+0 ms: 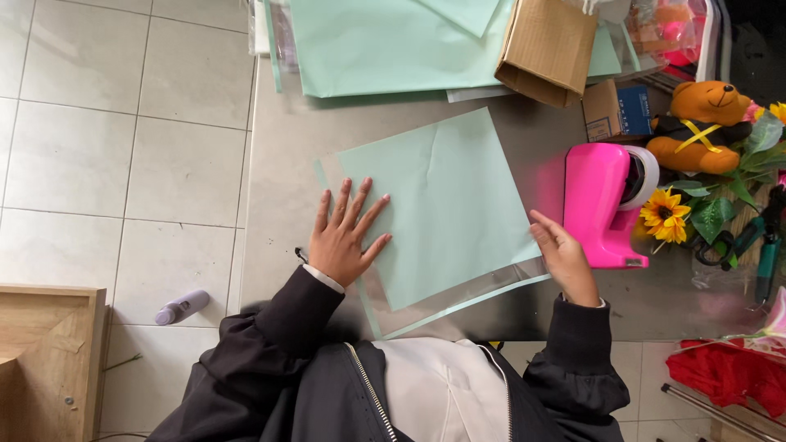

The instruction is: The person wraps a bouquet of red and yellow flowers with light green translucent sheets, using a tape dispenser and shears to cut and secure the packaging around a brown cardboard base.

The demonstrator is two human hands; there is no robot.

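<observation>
Just right of the right hand (563, 255) a pink tape dispenser (602, 202) blocked the way, with sunflowers (665, 216) and a teddy bear (704, 127) crowded beyond. Ahead of both hands the tabletop (286, 155) lay bare up to a cardboard box (547, 47) and stacked green sheets (385, 41). Left of the left hand (345, 236) was a bare strip to the edge.

Looks like a florist's wrapping corner: mint wrapping paper (385, 41) stacked on the table (286, 147), a pink tape dispenser (602, 205), sunflowers (665, 217), a teddy bear (704, 123), tiled floor (123, 123).

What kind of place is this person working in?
Probably a flower or gift-wrapping shop: a mint green wrapping sheet under the hands, a pink tape dispenser, artificial sunflowers and a teddy bear.
</observation>
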